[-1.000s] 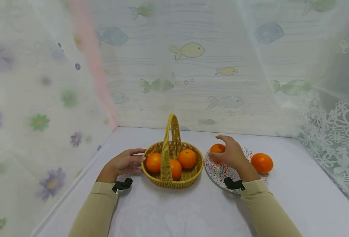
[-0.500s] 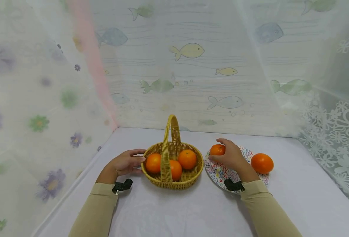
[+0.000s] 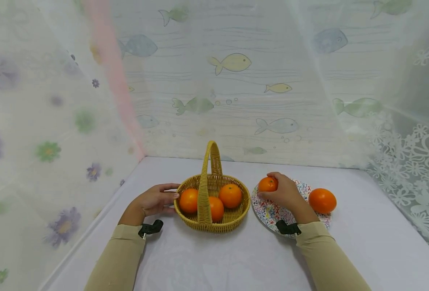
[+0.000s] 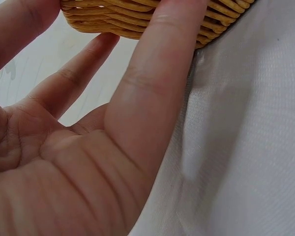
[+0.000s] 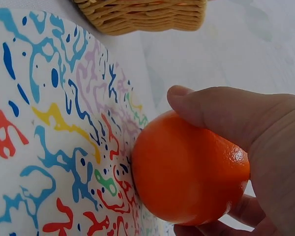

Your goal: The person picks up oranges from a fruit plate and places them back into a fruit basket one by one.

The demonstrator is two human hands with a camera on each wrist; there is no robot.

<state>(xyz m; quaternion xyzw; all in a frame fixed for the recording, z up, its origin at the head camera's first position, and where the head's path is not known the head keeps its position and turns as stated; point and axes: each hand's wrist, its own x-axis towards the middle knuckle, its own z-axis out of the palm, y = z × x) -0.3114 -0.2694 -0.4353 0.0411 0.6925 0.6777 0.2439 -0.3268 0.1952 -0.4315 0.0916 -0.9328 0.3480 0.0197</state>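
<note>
In the head view, my right hand (image 3: 286, 195) holds an orange (image 3: 267, 184) at the left side of a patterned plate (image 3: 266, 212). The right wrist view shows the thumb on one side of this orange (image 5: 187, 169) and fingers on the other; it appears to sit against the plate (image 5: 59, 123). My left hand (image 3: 155, 201) touches the left side of a yellow wicker basket (image 3: 216, 227) with spread, extended fingers, their tips against the weave (image 4: 132, 17) in the left wrist view. Three oranges (image 3: 231, 195) lie in the basket under its upright handle.
Another orange (image 3: 322, 200) sits at the plate's right edge. White cloth (image 3: 214, 258) covers the table. Behind it hangs a fish-print curtain (image 3: 232, 101), with a flowered curtain (image 3: 65, 141) on the left and a lace-patterned one (image 3: 418, 169) on the right.
My right hand's fingers and thumb have come together around the orange on the plate, from a wider spread. My left hand and the basket have stayed in place.
</note>
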